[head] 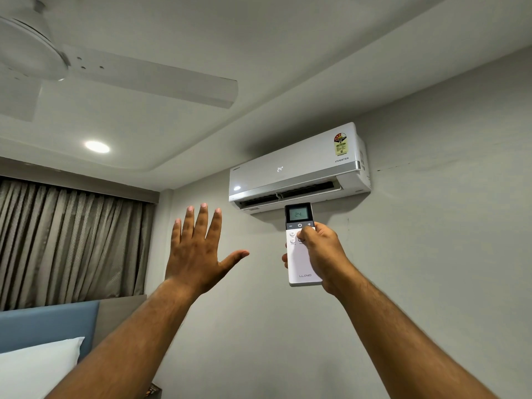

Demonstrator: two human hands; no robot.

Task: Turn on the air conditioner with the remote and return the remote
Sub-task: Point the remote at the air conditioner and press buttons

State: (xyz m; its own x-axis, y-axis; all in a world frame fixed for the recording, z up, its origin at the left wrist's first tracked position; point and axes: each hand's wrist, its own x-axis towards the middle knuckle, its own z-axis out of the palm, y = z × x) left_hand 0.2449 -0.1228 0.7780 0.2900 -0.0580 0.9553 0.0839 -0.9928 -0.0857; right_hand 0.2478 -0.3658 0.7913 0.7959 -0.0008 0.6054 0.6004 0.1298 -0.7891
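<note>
A white wall-mounted air conditioner (296, 165) hangs high on the grey wall. Its front display reads 24 and its bottom flap stands open. My right hand (322, 251) holds a white remote (300, 263) upright just below the unit, pointed at it. The remote's dark top screen also shows 24, and my thumb rests on the buttons under the power key. My left hand (198, 249) is raised to the left of the remote, palm toward the unit, fingers spread, holding nothing.
A white ceiling fan (86, 70) hangs at the upper left, with a lit recessed light (97, 146) near it. Grey curtains (66, 243) cover the left wall. A blue headboard (49, 326) and white pillow (37, 367) sit at the lower left.
</note>
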